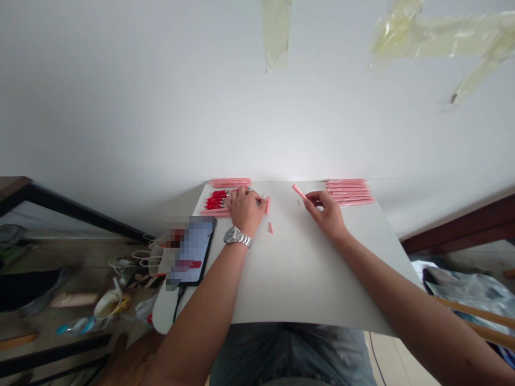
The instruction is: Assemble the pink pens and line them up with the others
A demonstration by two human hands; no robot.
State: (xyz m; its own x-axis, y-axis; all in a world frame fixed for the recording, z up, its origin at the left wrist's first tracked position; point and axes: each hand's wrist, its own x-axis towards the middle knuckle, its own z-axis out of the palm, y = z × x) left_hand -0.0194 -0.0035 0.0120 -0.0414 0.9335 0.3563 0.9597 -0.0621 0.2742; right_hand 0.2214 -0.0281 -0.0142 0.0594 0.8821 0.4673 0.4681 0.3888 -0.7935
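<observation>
My right hand is closed on a pink pen barrel, pinched between thumb and fingers and pointing up to the left. My left hand, with a metal watch on its wrist, rests over a group of red pens; its fingers are bent downward and apart, and their tips are partly hidden. Just right of its thumb stands a pink pen piece. A shorter pink piece lies nearer me on the white table. Tiny clear parts show near both hands.
Pink pens lie in a bundle at the back left, and a row of pink pens sits at the back right. A phone with a cable lies along the left edge. The wall borders the table behind.
</observation>
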